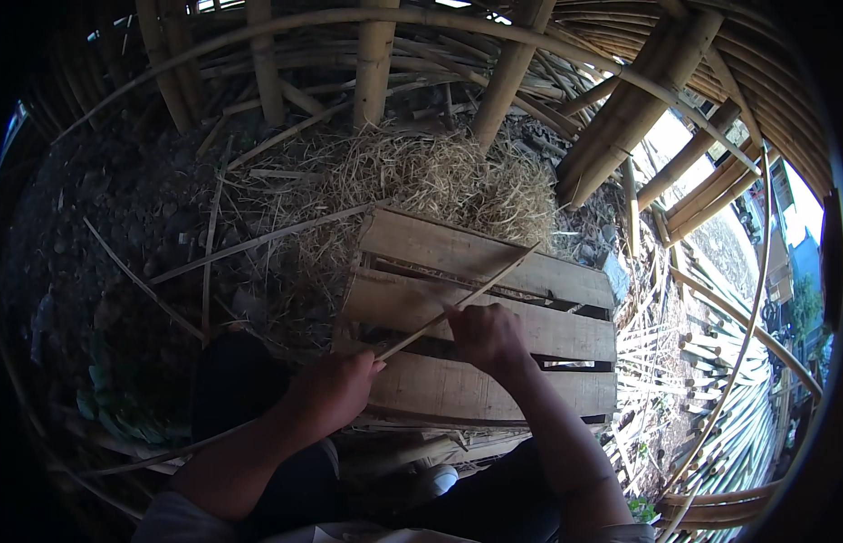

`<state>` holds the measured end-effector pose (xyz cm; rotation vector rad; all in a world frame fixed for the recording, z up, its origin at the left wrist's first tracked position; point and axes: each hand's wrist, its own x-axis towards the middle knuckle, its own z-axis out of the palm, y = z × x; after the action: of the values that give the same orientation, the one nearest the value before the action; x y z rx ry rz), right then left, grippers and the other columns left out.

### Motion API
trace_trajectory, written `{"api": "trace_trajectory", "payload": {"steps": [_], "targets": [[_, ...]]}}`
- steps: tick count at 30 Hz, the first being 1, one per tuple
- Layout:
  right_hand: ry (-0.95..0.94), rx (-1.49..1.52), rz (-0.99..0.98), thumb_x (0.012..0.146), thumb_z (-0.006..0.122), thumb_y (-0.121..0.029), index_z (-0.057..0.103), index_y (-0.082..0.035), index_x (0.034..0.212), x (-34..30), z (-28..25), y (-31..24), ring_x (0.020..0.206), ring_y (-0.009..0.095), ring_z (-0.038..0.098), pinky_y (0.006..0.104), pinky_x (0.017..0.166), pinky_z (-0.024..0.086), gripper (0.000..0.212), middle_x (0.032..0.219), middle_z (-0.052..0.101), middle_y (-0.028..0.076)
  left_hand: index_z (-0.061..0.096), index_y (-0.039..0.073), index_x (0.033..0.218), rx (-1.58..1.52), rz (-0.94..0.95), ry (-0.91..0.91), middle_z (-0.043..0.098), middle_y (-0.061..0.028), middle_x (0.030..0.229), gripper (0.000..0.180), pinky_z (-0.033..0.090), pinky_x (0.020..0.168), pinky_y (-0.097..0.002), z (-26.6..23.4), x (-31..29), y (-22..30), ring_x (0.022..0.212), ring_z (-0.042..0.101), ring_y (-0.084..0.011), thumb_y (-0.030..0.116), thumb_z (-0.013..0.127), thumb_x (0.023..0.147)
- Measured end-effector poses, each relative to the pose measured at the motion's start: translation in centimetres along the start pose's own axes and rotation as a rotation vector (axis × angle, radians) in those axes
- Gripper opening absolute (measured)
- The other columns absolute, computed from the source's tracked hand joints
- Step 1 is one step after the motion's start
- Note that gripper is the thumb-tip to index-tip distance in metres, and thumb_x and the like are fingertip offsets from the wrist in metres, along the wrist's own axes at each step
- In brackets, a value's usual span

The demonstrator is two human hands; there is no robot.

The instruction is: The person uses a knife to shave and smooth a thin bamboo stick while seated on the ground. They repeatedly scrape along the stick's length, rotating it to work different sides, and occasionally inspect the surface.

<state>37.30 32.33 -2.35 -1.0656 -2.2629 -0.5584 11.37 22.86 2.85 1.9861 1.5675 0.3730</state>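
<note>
A long thin bamboo strip [494,281] slants over a wooden slatted bench [467,385], its far tip near the bench's back edge. My left hand [335,389] is closed round the strip, thumb along it, by the bench's left side. The strip's tail appears to run on behind, below my left forearm. Close against the strip's middle, my right hand [492,337] makes a fist over the bench slats. A blurred shape shows at its finger side; what the fist grips I cannot make out.
Pale shavings [440,176] heap up behind the bench. Thick bamboo posts [621,118] stand beyond them, with a curved pole [421,16] across the top. Many cut bamboo poles [729,398] lie in sunlight at right. Loose strips [209,244] cross the dark stony ground at left.
</note>
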Motion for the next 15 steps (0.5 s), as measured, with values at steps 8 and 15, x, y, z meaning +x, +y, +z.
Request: {"api": "trace_trajectory", "payload": {"steps": [8,15], "targets": [[0.077,-0.273,-0.125,0.095,0.074,-0.018,0.055,-0.012,0.078,-1.0,1.1,5.4,0.055,0.018,0.042,0.0343,0.044,0.036,0.027,0.067,0.038,0.002,0.061,0.004,0.097,0.071,-0.015,-0.022,0.068,-0.0206,0.074,0.026,0.056,0.063,-0.0512,0.2,-0.2,0.7,0.072,0.071,-0.0401,0.026,0.052,0.107],[0.033,-0.415,-0.302,0.095,0.073,-0.016,0.057,-0.013,0.076,-0.8,-1.0,3.9,0.059,0.017,0.044,0.0327,0.045,0.037,0.025,0.069,0.04,0.0,0.06,0.002,0.098,0.068,-0.007,-0.03,0.068,-0.0198,0.071,0.027,0.057,0.059,-0.0483,0.1,-0.5,0.5,0.069,0.072,-0.0384,0.026,0.051,0.107]]}}
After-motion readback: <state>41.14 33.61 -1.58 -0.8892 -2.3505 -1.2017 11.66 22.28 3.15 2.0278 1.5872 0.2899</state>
